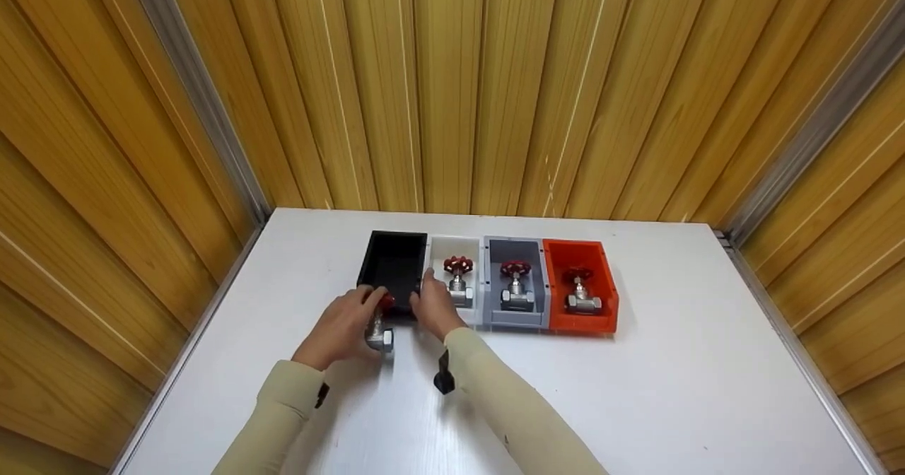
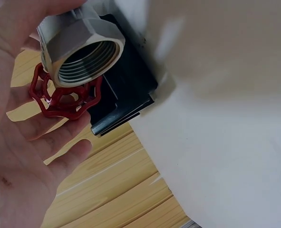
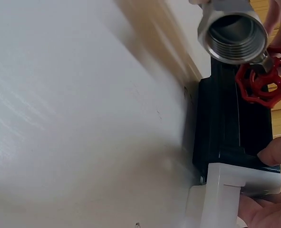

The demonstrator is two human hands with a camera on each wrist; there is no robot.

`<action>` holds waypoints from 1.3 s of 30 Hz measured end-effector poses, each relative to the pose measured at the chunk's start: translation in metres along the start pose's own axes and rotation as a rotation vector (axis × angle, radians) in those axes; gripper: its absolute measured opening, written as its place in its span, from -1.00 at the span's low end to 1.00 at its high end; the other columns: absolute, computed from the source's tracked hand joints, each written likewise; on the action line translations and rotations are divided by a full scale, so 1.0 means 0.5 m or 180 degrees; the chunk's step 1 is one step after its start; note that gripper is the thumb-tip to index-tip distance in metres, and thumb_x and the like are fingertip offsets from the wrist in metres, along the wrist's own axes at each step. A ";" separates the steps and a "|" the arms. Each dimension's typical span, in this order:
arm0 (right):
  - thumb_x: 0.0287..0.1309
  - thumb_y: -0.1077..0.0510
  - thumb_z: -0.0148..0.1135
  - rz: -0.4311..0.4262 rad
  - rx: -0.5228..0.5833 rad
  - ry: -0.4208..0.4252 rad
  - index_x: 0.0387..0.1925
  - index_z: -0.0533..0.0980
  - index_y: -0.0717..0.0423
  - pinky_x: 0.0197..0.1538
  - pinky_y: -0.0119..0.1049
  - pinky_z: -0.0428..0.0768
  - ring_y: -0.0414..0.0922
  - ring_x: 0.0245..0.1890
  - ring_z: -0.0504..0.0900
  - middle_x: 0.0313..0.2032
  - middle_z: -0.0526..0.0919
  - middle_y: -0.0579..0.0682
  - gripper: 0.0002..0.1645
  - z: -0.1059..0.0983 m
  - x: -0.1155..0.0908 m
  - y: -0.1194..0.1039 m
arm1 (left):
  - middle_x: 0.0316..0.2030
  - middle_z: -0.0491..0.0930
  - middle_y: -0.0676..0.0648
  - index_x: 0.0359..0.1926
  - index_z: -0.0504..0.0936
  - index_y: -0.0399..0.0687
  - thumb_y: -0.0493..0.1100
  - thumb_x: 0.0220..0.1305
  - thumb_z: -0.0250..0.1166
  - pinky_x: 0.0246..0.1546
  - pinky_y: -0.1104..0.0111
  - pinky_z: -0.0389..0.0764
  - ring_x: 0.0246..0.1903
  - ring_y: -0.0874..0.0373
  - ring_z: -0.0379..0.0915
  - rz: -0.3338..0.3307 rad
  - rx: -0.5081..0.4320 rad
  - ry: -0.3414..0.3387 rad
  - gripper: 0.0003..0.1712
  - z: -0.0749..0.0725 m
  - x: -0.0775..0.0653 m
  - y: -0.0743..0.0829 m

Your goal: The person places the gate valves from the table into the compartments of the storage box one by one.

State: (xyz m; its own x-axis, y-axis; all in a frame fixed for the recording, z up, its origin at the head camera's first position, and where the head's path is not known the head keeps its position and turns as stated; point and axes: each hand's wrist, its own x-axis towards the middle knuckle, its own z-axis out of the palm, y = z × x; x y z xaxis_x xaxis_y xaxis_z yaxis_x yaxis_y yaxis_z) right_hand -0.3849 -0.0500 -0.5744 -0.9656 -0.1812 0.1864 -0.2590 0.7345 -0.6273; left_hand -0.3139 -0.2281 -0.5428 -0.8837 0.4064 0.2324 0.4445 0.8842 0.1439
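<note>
My left hand (image 1: 341, 326) holds a metal gate valve (image 1: 380, 337) with a red handwheel, just in front of the black bin (image 1: 396, 259). In the left wrist view, the valve's threaded opening (image 2: 88, 64) faces the camera and the handwheel (image 2: 66, 102) hangs by the spread fingers. My right hand (image 1: 435, 305) grips the adjoining walls of the black bin and the white bin (image 1: 452, 245). Its thumb lies at the black rim, seen in the right wrist view, while the other fingers reach into the white bin.
Right of the white bin stand a grey bin (image 1: 515, 250) and an orange bin (image 1: 574, 252), joined in one row. A red-wheeled valve sits in the white, the grey and the orange bin. Wood-patterned walls (image 1: 452, 107) enclose the white table (image 1: 679, 362).
</note>
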 end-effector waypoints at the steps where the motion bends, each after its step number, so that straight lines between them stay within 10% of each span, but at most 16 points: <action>1: 0.10 0.18 0.15 0.0013 0.0009 -0.0002 0.22 0.13 0.51 0.01 -0.11 0.53 0.13 -0.08 0.59 -0.14 0.58 0.36 -0.26 0.000 0.001 0.000 | 0.14 0.35 -0.23 0.29 0.23 -0.07 0.13 -0.53 0.60 0.12 0.07 0.39 0.08 -0.11 0.36 0.0012 -0.0005 0.0002 0.25 -0.001 0.004 -0.001; 39: 0.21 0.18 0.05 -0.0063 0.0093 -0.0176 0.27 0.01 0.49 0.11 -0.15 0.48 0.09 0.06 0.51 0.01 0.50 0.37 -0.25 -0.001 -0.004 0.005 | 0.14 0.33 -0.28 0.32 0.19 -0.11 -0.08 -0.56 0.57 0.11 0.06 0.40 0.07 -0.16 0.36 -0.0097 0.0030 -0.0249 0.26 -0.008 0.137 -0.015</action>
State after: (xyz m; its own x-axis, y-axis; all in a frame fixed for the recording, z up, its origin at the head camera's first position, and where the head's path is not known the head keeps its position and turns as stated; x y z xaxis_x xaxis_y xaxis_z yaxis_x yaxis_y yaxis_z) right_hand -0.3836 -0.0475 -0.5762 -0.9599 -0.2319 0.1575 -0.2778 0.7112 -0.6458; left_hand -0.3772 -0.2077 -0.5243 -0.9057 0.3957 0.1521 0.4162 0.8984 0.1406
